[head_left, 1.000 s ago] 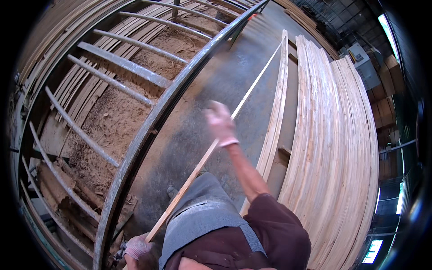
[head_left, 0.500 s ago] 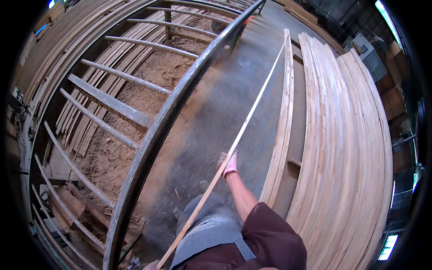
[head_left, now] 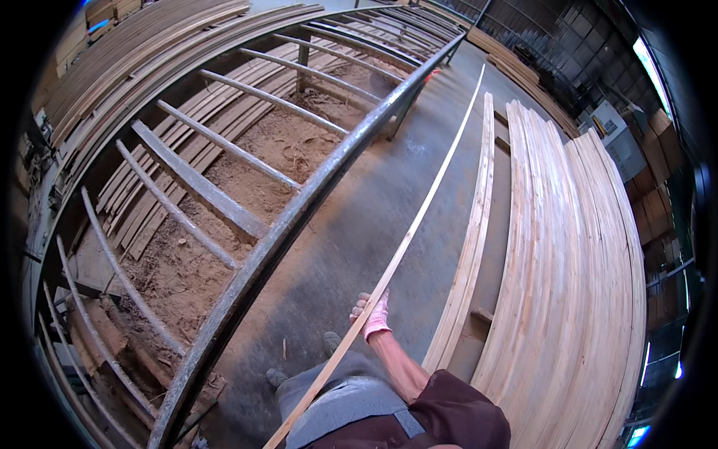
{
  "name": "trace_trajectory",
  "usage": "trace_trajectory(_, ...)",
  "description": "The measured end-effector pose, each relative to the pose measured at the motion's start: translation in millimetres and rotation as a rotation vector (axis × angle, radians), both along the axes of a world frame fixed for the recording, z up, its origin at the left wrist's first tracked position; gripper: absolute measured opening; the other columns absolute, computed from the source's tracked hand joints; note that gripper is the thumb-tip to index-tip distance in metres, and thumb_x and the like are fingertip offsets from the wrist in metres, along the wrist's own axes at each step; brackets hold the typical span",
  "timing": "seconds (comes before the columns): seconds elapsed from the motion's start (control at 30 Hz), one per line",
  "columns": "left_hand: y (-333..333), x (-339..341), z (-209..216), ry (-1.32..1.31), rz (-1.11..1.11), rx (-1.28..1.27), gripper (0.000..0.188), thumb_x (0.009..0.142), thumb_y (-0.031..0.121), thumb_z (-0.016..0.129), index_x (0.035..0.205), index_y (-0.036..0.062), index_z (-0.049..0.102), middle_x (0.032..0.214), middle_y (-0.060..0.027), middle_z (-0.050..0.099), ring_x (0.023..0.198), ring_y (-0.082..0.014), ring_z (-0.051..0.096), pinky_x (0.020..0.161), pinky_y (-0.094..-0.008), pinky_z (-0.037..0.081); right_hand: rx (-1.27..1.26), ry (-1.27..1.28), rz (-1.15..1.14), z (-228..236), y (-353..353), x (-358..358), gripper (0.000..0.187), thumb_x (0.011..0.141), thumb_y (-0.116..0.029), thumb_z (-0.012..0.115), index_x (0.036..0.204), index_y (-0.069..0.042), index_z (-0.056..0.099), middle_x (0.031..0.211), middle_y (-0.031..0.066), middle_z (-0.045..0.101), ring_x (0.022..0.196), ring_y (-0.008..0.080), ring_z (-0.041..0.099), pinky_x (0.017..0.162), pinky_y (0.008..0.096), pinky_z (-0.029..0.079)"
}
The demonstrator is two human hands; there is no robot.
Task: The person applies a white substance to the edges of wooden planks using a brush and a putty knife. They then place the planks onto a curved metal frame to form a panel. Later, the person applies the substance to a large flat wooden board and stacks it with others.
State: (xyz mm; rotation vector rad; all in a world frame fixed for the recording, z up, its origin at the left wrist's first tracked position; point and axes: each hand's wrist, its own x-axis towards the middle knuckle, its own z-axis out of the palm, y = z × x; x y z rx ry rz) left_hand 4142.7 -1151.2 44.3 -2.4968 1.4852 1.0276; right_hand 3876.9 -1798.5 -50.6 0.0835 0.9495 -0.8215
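Observation:
My right hand, in a pink and white glove, is closed around a long, thin wooden strip. The strip slants from the lower edge, past my grey apron, far up over the concrete floor. Its near end runs out of the picture. My left hand is out of view. To the right of the strip, a narrow row of wooden strips lies lengthwise, with a wide stack of pale wooden strips beyond it.
A long metal frame with rollers runs along my left, over sawdust and loose boards. Long boards are piled behind it. A wooden crosspiece lies beside the stack. Boxes stand at the far right.
My view has shifted, and my right hand with the strip now appears lower and slightly left. My left hand, partly visible at the lower edge before, has left the picture.

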Motion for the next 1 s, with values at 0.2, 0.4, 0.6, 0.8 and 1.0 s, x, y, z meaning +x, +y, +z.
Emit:
trace_trajectory(0.2, 5.9, 38.5, -2.2, 0.052, 0.143, 0.055, 0.042, 0.09, 0.042, 0.071, 0.124, 0.0182, 0.073, 0.12, -0.008, 0.074, 0.105, -0.0262, 0.072, 0.093, -0.0402, 0.057, -0.084, 0.058, 0.046, 76.7, -6.0, 83.1, 0.072, 0.087, -0.096, 0.037, 0.074, -0.025, 0.045, 0.056, -0.0087, 0.038, 0.043, 0.0126, 0.041, 0.044, 0.032, 0.038)
trace_trajectory(0.4, 2.2, 107.1, 26.4, 0.076, 0.238, 0.076, 0.047, 0.078, 0.049, 0.078, 0.111, 0.0155, 0.077, 0.106, -0.0093, 0.076, 0.094, -0.026, 0.074, 0.085, -0.0414, 0.059, -0.221, 0.177, 0.054, 129.2, 18.2, 164.8, 0.072, 0.094, -0.09, 0.034, 0.085, -0.021, 0.054, 0.062, -0.0073, 0.047, 0.05, 0.0141, 0.048, 0.052, 0.0328, 0.045)
trace_trajectory(0.6, 99.4, 170.5, 101.2, 0.077, 0.476, 0.161, 0.053, 0.066, 0.055, 0.085, 0.097, 0.0128, 0.082, 0.093, -0.0106, 0.079, 0.083, -0.0258, 0.076, 0.076, -0.0427, 0.06, -0.539, 0.196, 0.174, 100.3, 91.8, 274.3, 0.074, 0.105, -0.063, 0.053, 0.153, -0.007, 0.048, 0.146, 0.0086, 0.055, 0.137, 0.0251, 0.048, 0.122, 0.0465, 0.033)
trace_trajectory(0.8, 66.4, 230.3, 162.0, 0.175, 0.491, 0.216, 0.055, 0.069, 0.054, 0.081, 0.099, 0.0087, 0.081, 0.092, -0.0183, 0.077, 0.086, -0.0326, 0.075, 0.082, -0.0425, 0.059, -0.448, 0.195, 0.316, 92.7, 75.7, 284.3, 0.051, 0.11, -0.051, 0.048, 0.141, -0.012, 0.06, 0.138, 0.0038, 0.065, 0.13, 0.0245, 0.058, 0.116, 0.0467, 0.04)
trace_trajectory(1.0, 34.6, 228.0, 160.6, -0.009, 0.617, 0.169, 0.049, 0.071, 0.049, 0.077, 0.103, 0.0124, 0.081, 0.092, -0.0198, 0.076, 0.088, -0.0361, 0.075, 0.084, -0.045, 0.058, -0.552, -0.058, 0.468, 97.2, 43.9, 329.0, 0.047, 0.111, -0.051, 0.044, 0.117, -0.009, 0.063, 0.106, 0.0075, 0.068, 0.099, 0.0268, 0.064, 0.094, 0.0448, 0.054)
